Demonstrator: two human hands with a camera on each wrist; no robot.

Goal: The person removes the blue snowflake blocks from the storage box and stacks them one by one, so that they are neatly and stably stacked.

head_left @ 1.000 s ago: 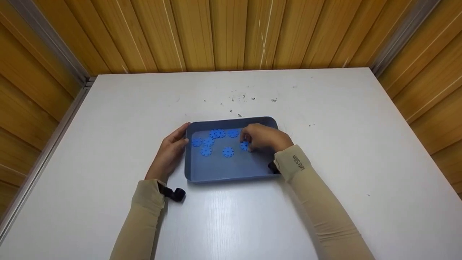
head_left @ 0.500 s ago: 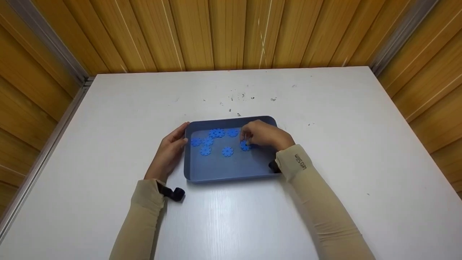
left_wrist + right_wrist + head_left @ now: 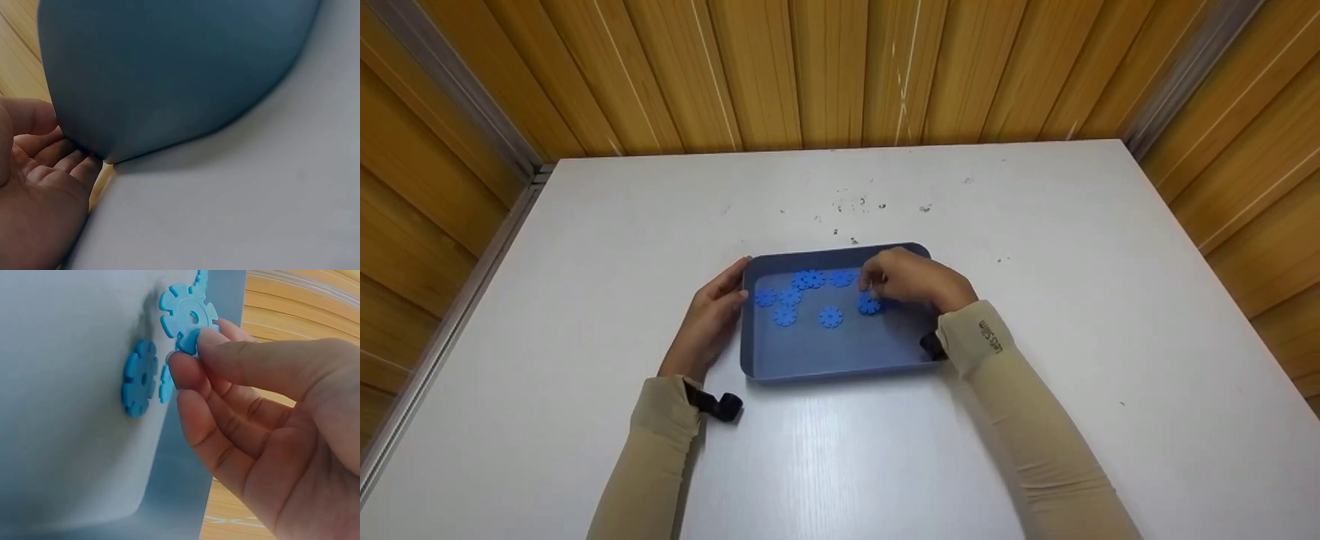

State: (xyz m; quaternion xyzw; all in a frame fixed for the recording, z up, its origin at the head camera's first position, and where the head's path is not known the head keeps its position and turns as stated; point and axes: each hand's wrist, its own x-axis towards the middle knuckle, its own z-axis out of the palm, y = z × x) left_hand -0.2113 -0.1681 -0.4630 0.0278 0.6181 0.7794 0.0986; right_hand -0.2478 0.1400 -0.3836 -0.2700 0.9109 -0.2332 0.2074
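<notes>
A blue-grey rectangular tray (image 3: 840,352) sits on the white table, with several flat blue notched discs in it. My left hand (image 3: 712,311) holds the tray at its left side; in the left wrist view its fingertips (image 3: 84,169) touch the tray's outer wall (image 3: 169,84). Over the tray's right half, my right hand (image 3: 911,277) pinches a blue notched disc (image 3: 188,315) between thumb and index finger. This disc has a central hole and slots round its edge. Below it in the right wrist view lies another notched disc (image 3: 140,379).
Within the tray, a single disc (image 3: 831,317) lies near the middle, and overlapping discs (image 3: 808,280) lie toward the back left. Dark marks (image 3: 855,202) spot the table behind the tray. Wood-look panels (image 3: 825,75) rise beyond the table's back edge.
The disc in my right hand has shifted slightly and more of it shows beneath the fingers. My left hand keeps its place at the tray; the other discs have stayed put.
</notes>
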